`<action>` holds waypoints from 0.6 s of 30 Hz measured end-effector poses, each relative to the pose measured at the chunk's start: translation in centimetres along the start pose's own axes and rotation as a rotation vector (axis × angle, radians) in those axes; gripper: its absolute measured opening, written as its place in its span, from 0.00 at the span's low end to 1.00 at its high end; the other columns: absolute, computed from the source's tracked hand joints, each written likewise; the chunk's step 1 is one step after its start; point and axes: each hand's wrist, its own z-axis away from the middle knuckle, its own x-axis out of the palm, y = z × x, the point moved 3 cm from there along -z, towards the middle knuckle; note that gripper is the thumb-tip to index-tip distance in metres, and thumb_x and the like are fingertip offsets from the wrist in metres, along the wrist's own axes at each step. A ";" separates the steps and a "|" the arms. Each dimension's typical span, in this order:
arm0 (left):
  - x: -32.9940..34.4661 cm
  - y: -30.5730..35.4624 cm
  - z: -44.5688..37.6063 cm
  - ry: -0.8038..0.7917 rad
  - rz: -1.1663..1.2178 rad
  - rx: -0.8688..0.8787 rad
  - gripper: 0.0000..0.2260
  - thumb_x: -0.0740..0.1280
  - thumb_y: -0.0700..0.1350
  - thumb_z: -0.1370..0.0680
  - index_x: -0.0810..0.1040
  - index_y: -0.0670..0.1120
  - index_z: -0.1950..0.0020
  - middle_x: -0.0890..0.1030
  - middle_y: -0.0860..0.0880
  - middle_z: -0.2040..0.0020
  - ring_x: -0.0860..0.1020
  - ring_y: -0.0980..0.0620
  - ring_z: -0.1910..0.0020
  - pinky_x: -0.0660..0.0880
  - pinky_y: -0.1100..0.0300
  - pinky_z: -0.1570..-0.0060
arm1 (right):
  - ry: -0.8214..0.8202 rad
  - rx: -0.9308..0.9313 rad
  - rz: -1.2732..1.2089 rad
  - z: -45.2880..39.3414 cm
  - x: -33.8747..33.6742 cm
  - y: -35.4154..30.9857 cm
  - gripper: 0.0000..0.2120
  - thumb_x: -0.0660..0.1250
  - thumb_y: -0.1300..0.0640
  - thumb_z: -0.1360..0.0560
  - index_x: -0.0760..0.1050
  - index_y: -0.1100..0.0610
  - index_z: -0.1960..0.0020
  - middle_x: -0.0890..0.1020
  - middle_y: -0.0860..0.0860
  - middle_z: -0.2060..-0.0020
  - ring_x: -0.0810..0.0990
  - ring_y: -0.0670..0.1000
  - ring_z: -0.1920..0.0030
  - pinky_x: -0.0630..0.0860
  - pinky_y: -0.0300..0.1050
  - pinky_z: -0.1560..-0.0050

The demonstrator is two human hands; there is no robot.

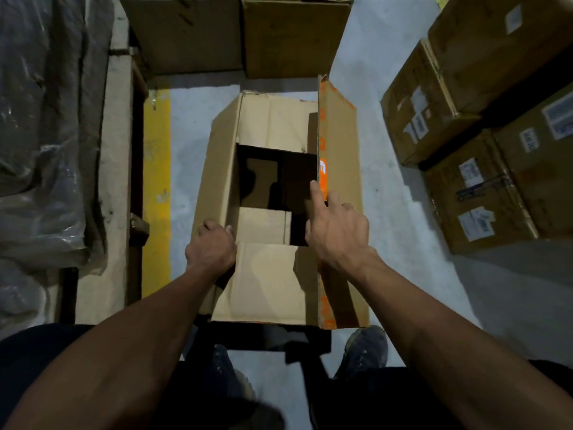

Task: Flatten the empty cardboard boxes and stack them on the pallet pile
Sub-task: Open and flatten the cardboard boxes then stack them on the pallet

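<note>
A person is standing over an open box (pixel 273 274) that is sitting on the grey floor (pixel 403 212), filling the middle of the view from about 12 o'clock down to their shoes (pixel 366 352) at 6 o'clock. The box is still upright and unflattened, its inner flaps (pixel 269 125) lying partly folded in and leaving a dark opening at its centre.

The left hand (pixel 210 249) is gripping the box's left wall near its top edge, at about 9 o'clock of the opening, fingers curled over the rim. The right hand (pixel 338 234) is reaching to the right flap (pixel 338 135), which is standing up along the 3 o'clock side and is showing orange print. Its forefinger is lying straight along that flap's edge and touching it; the other fingers are looking loosely bent, and I cannot tell whether they are pinching the card. The two hands are sitting apart, one on each long side of the box.

At 12 o'clock two more brown boxes (pixel 242 35) are standing side by side. At 2 to 3 o'clock a stack of labelled cartons (pixel 483 125) is resting on the floor. At 9 o'clock a yellow line (pixel 156 181) is running along the floor beside a pale curb, with plastic-wrapped goods (pixel 43 135) beyond it.
</note>
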 end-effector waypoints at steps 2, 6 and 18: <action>-0.1 0.1 0.1 -0.003 0.002 -0.011 0.23 0.52 0.53 0.15 0.64 0.35 0.31 0.72 0.36 0.32 0.74 0.34 0.36 0.70 0.45 0.43 | 0.023 0.047 -0.024 0.6 -1.3 1.2 0.33 0.58 0.52 0.18 0.44 0.51 0.19 0.73 0.55 0.38 0.71 0.53 0.60 0.68 0.47 0.65; -0.3 0.2 0.2 -0.009 -0.003 -0.030 0.23 0.52 0.53 0.15 0.64 0.35 0.30 0.71 0.36 0.31 0.73 0.34 0.35 0.70 0.45 0.42 | 0.058 0.167 -0.054 1.4 -3.2 4.5 0.35 0.59 0.56 0.18 0.42 0.52 0.19 0.72 0.56 0.37 0.72 0.54 0.58 0.67 0.49 0.62; 0.3 0.3 0.0 0.008 -0.025 -0.061 0.22 0.51 0.54 0.15 0.64 0.36 0.32 0.72 0.36 0.32 0.73 0.33 0.36 0.69 0.44 0.43 | 0.087 0.695 -0.317 1.2 1.2 15.5 0.20 0.59 0.60 0.20 0.61 0.61 0.29 0.72 0.63 0.35 0.75 0.64 0.38 0.71 0.57 0.45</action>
